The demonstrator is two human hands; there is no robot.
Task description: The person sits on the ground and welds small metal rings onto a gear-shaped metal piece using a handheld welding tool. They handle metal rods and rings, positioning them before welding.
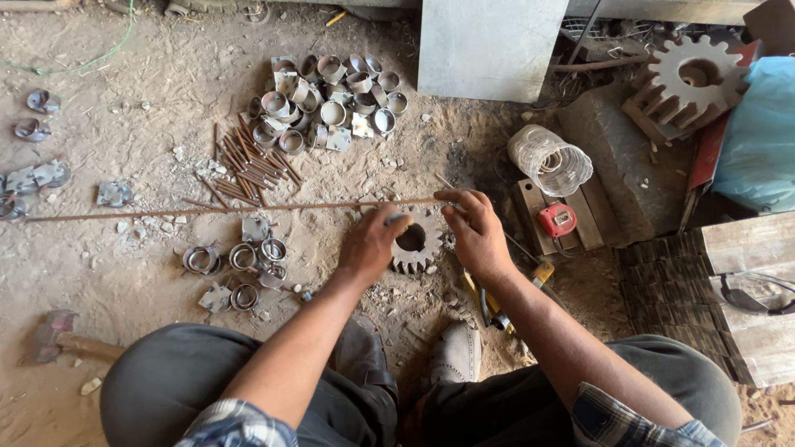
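Note:
A long thin rusty rod [207, 210] lies across the dirt floor from far left to the middle. My right hand [474, 232] pinches the rod's right end between thumb and fingers. My left hand [370, 242] is closed around something small and grey, right beside the rod, just left of a metal gear [418, 242] that lies flat on the ground between both hands. What the left hand holds is partly hidden by its fingers.
A pile of short metal rings [331, 103] and cut rusty rod pieces [248, 165] lies beyond the rod. More rings [240, 265] sit at left, a hammer [58, 335] at lower left. A red tape measure [556, 219], wire coil [549, 159] and big gear [691, 79] are at right.

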